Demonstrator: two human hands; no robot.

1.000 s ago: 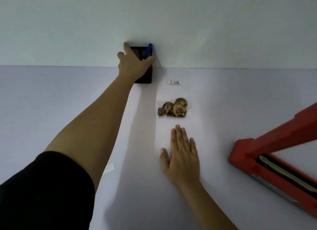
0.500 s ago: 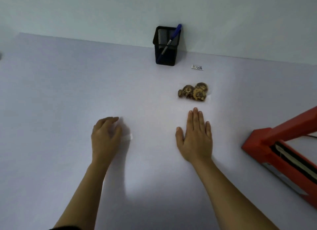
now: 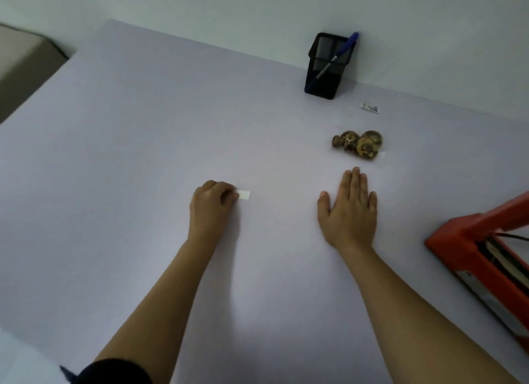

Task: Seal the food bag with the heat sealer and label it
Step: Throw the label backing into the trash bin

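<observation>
While pinching white label [image 3: 244, 194] by its left end with curled fingers [image 3: 229, 197] of left hand [image 3: 211, 204], rests right hand [image 3: 347, 214] flat on worktop [image 3: 143, 154] with fingers straight and together, just short of food bag [image 3: 357, 144], not touching. Reads as labelling step; can't confirm seal. Next: lift label, carry right, press flat onto bag film. Ignore heat sealer [image 3: 463, 240] at right edge, arm raised.
</observation>
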